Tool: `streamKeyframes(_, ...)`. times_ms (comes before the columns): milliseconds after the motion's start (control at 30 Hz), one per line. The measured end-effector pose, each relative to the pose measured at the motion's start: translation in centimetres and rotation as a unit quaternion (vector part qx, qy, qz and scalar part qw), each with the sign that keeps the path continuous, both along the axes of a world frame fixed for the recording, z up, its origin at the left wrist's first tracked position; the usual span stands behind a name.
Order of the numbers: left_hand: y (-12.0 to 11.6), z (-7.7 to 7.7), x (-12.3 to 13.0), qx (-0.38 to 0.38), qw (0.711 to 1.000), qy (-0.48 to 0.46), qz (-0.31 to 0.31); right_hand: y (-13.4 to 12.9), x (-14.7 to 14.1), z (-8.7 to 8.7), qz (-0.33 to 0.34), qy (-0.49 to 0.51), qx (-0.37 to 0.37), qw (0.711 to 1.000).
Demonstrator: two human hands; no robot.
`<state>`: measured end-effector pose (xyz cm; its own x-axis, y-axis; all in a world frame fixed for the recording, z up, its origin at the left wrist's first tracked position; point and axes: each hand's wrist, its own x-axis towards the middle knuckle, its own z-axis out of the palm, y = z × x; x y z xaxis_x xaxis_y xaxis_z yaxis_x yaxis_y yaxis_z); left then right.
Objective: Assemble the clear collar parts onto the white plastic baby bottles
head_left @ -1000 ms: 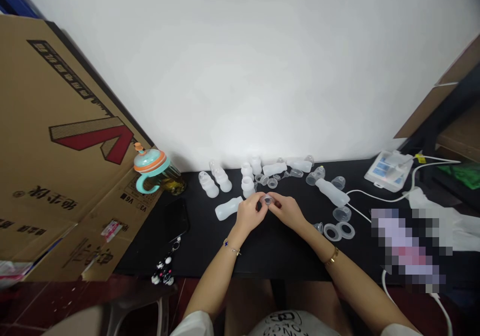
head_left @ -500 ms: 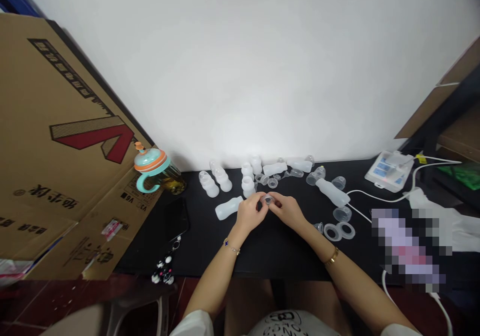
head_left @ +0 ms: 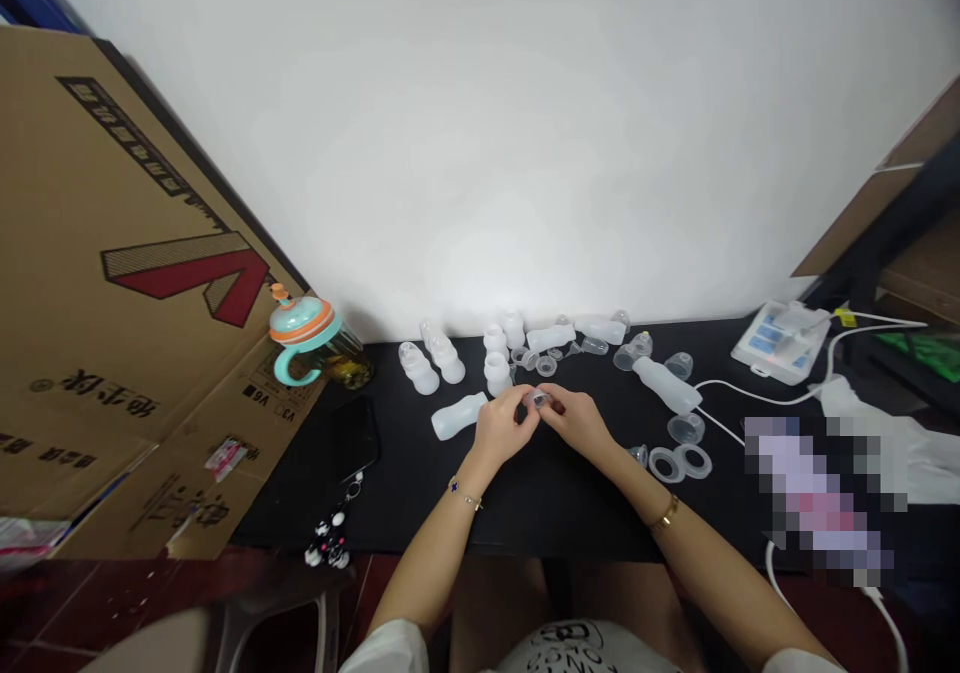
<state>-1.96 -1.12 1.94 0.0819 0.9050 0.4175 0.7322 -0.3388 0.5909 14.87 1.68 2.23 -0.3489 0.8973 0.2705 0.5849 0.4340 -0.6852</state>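
Both my hands meet over the black table, pinching one small clear bottle collar [head_left: 538, 399] between their fingertips. My left hand [head_left: 504, 425] grips its left side, and my right hand [head_left: 576, 421] its right side. Fingers cover much of it, so I cannot tell whether a nipple sits inside. A frosted white bottle [head_left: 459, 417] lies on its side just left of my left hand. Behind that hand stands a short white bottle [head_left: 497, 374], with clear rings [head_left: 547, 365] to its right. More clear rings [head_left: 691, 461] lie beyond my right forearm.
Two bottles with clear tops [head_left: 418, 369] lean at the back left. A frosted bottle [head_left: 666, 385] and clear domed caps [head_left: 685, 428] lie right. A lidded drink cup [head_left: 306, 338], phone [head_left: 354, 438] and cardboard box [head_left: 150, 353] are left; a white case [head_left: 780, 341] and cable are right.
The clear collar tilts slightly between my fingertips. Both hands stay in nearly the same place, and the things on the table have not moved.
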Motion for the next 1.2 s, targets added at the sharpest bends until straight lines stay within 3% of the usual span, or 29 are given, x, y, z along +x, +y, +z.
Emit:
streamKeyframes(800, -0.10, -0.01, 0.14, 0.015, 1.000, 0.011, -0.015, 0.38, 0.27, -0.78, 0.001, 0.013, 0.000, 1.000)
streamKeyframes(1200, 0.02, -0.15, -0.02, 0.019, 0.999, 0.014, -0.021, 0.07, 0.36, -0.07, -0.003, -0.021, -0.012, 1.000)
